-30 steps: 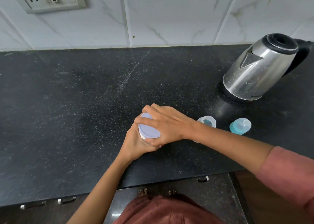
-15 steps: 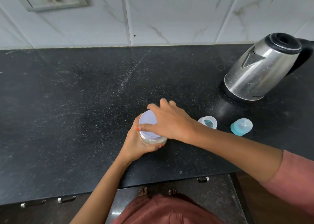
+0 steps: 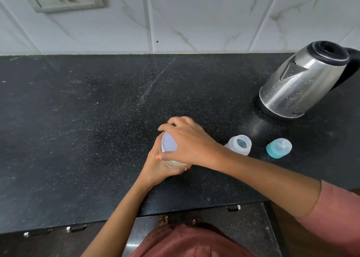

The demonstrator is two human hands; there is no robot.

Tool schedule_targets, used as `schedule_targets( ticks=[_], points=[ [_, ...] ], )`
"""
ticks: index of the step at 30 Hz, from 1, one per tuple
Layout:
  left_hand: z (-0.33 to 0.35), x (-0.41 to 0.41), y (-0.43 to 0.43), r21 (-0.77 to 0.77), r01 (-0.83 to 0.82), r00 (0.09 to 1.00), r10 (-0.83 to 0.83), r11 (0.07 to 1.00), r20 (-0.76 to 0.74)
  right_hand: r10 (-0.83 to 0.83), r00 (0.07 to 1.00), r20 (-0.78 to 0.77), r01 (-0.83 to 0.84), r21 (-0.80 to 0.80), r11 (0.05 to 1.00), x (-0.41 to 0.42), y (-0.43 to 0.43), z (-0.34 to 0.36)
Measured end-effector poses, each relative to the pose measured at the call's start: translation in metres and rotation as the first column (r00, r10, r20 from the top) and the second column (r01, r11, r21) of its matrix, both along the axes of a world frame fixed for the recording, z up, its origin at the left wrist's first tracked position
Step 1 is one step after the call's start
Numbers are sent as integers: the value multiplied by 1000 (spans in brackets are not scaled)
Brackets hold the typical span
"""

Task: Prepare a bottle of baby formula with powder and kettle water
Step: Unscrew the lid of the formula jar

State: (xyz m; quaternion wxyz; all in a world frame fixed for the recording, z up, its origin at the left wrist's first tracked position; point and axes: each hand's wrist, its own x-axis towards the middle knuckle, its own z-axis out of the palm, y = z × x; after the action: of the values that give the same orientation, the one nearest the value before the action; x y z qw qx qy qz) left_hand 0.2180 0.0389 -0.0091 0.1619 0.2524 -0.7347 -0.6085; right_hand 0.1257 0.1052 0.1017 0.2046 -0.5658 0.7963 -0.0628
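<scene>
Fingers of right hand [image 3: 187, 141] clamp the pale lid [image 3: 169, 144] from above; left hand [image 3: 157, 167] wraps the jar [image 3: 175, 162] on the black counter [image 3: 78, 130]. Open bottle [image 3: 239, 144], teal cap [image 3: 278, 148], kettle [image 3: 303, 81] stand to the right.

We see a clear powder jar [image 3: 173, 162] with a pale lilac lid [image 3: 169, 144] upright near the counter's front edge. Just right of it stands an open translucent baby bottle [image 3: 240, 144]; farther right lies its teal-collared teat cap [image 3: 279, 148]. A steel kettle [image 3: 303, 81] sits far right.
</scene>
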Motion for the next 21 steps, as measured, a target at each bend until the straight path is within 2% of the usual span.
schedule_targets(
  ticks=[3,10,13,15,18,21],
  points=[
    [3,1,2,14,-3,1000,3,1000,5,-86,990,-115,95,74,993,0,2,2],
    [0,0,-1,-42,52,999,-51,998,13,101,995,23,-102,85,991,7,-3,3],
    [-4,0,-2,-28,46,999,-45,999,16,77,993,89,-78,7,997,7,-3,-3],
    [-3,0,-1,-15,18,1000,-18,1000,-1,20,1000,5,-20,-22,1000,5,-1,-4],
    [-3,1,0,11,-1,1000,1,1000,0,-75,987,-144,82,48,995,2,3,-2],
    [-3,1,0,-7,-1,1000,1,1000,9,-104,983,-150,115,66,991,4,3,-2]
  ],
)
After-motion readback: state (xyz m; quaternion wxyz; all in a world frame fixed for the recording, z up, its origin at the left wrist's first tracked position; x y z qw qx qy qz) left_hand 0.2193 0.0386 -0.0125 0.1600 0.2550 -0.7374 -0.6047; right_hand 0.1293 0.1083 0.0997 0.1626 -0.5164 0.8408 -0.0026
